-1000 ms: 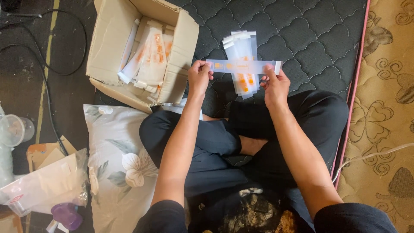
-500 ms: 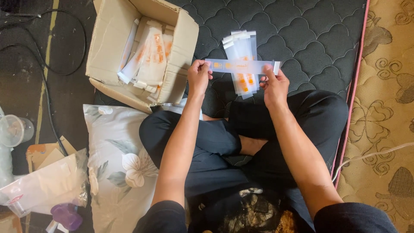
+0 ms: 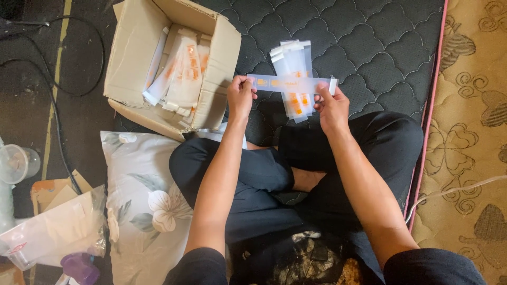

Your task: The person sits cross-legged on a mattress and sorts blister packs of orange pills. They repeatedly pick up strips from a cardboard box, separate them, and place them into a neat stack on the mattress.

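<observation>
Nothing shifts since a moment ago: left hand (image 3: 240,97) and right hand (image 3: 331,108) keep pinching the clear strip packet (image 3: 290,83) flat above the stack of packets (image 3: 294,63).

Dark quilted mattress (image 3: 369,37), edged in pink. Lying directly on it: an open cardboard box (image 3: 134,53) of clear packets, a small stack of packets (image 3: 293,58), a floral pillow (image 3: 140,200) partly over its edge.
</observation>
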